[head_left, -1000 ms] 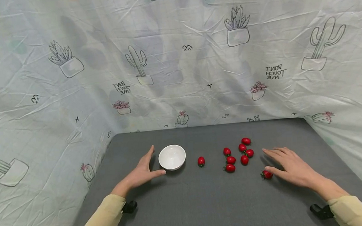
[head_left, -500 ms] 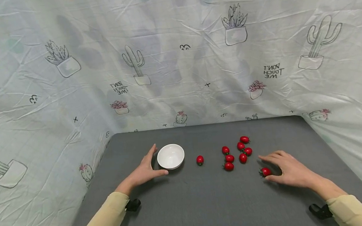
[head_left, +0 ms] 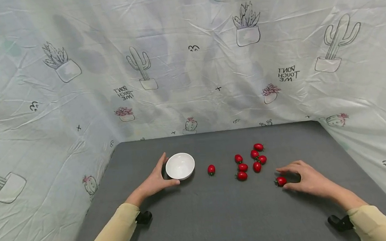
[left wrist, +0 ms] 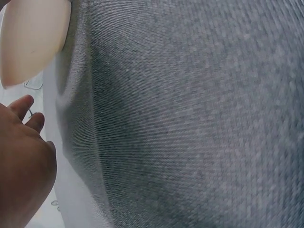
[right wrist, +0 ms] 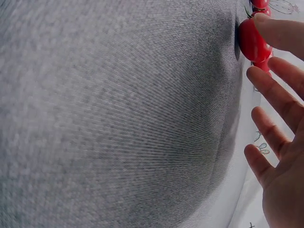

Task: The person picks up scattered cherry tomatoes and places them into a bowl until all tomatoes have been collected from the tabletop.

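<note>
My left hand (head_left: 153, 182) reaches around the near-left side of a white bowl (head_left: 180, 166), its thumb and fingers spread on either side of the rim. In the left wrist view, the fingers lie just below the bowl (left wrist: 33, 40), with a gap between. Over on the right, my right hand (head_left: 308, 179) hovers beside a small red cherry tomato (head_left: 281, 181) with a green stem. Its thumb is at the tomato's near side, and the fingers arch above and beyond it. The right wrist view has the thumb overlapping the tomato (right wrist: 253, 40), the other fingers spread apart.
Several more cherry tomatoes (head_left: 242, 167) lie in a loose cluster at mid-right. A single tomato (head_left: 211, 170) sits between them and the bowl. All rest on a dark grey tabletop (head_left: 212, 215), backed by a pale curtain (head_left: 173, 70) with cactus drawings.
My left hand has edged right, bringing its thumb and fingers closer around the bowl. My right hand has come down to the near tomato, its fingers curving more. The view has shifted slightly.
</note>
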A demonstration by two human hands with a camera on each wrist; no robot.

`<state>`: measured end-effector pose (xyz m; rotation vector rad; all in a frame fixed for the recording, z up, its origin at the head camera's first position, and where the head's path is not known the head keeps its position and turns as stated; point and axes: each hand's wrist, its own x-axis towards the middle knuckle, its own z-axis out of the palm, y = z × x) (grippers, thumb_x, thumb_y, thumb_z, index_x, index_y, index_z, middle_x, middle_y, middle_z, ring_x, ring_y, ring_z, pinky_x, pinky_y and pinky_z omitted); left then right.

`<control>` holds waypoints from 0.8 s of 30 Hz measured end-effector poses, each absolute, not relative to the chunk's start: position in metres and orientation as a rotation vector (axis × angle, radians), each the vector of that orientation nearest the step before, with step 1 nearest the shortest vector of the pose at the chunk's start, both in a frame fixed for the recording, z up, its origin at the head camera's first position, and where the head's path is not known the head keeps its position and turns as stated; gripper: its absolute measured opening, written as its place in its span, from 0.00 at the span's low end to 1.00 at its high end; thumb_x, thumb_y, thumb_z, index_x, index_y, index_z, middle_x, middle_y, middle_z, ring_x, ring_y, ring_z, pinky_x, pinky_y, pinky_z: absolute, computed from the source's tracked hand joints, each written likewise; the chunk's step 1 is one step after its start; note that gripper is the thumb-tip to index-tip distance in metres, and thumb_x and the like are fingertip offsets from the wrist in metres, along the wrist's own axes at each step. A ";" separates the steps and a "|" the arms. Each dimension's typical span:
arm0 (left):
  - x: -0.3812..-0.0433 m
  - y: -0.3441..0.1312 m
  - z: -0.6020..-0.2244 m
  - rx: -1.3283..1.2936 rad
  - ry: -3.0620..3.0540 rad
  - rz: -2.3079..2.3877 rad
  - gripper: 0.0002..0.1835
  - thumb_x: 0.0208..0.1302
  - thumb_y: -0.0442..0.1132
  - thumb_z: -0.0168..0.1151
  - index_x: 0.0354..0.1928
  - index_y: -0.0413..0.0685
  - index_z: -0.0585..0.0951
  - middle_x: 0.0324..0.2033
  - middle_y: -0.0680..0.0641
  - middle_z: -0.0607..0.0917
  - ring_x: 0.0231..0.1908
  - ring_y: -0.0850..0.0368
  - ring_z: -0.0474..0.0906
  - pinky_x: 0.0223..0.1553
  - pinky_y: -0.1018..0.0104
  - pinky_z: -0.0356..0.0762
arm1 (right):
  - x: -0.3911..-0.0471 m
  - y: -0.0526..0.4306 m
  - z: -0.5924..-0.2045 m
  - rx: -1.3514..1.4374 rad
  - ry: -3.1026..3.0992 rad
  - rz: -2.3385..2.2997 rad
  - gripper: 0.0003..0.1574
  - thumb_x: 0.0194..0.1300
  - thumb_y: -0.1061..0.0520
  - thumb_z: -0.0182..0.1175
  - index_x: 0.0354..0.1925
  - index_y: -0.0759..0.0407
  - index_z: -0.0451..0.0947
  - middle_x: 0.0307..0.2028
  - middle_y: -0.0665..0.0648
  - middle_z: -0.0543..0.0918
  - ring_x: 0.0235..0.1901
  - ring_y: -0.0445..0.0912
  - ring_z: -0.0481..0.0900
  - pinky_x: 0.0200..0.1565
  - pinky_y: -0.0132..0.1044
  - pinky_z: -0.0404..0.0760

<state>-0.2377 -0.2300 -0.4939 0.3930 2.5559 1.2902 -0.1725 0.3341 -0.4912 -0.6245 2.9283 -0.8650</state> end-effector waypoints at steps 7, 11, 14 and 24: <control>-0.238 -0.229 -0.495 0.376 2.521 1.311 0.69 0.56 0.51 0.80 0.82 0.54 0.35 0.80 0.38 0.45 0.78 0.41 0.43 0.70 0.34 0.51 | -0.172 0.335 -0.491 -0.598 2.897 -0.900 0.33 0.59 0.39 0.75 0.60 0.46 0.83 0.51 0.44 0.81 0.54 0.45 0.70 0.50 0.50 0.76; -0.239 -0.228 -0.498 0.381 2.526 1.304 0.68 0.55 0.53 0.80 0.83 0.56 0.37 0.80 0.40 0.42 0.78 0.39 0.42 0.69 0.33 0.52 | -0.173 0.335 -0.493 -0.584 2.888 -0.905 0.31 0.60 0.39 0.75 0.59 0.47 0.83 0.51 0.44 0.81 0.54 0.44 0.70 0.50 0.50 0.75; -0.239 -0.226 -0.500 0.377 2.519 1.320 0.68 0.54 0.53 0.80 0.83 0.56 0.39 0.81 0.42 0.42 0.78 0.40 0.43 0.69 0.33 0.52 | -0.174 0.334 -0.496 -0.581 2.889 -0.907 0.31 0.60 0.40 0.75 0.59 0.47 0.84 0.51 0.44 0.81 0.54 0.44 0.70 0.50 0.50 0.75; -0.243 -0.223 -0.507 0.356 2.503 1.372 0.67 0.53 0.53 0.81 0.83 0.55 0.41 0.80 0.40 0.46 0.76 0.40 0.50 0.68 0.35 0.55 | -0.175 0.334 -0.501 -0.581 2.878 -0.937 0.28 0.61 0.40 0.74 0.58 0.45 0.84 0.51 0.43 0.81 0.53 0.41 0.70 0.51 0.47 0.75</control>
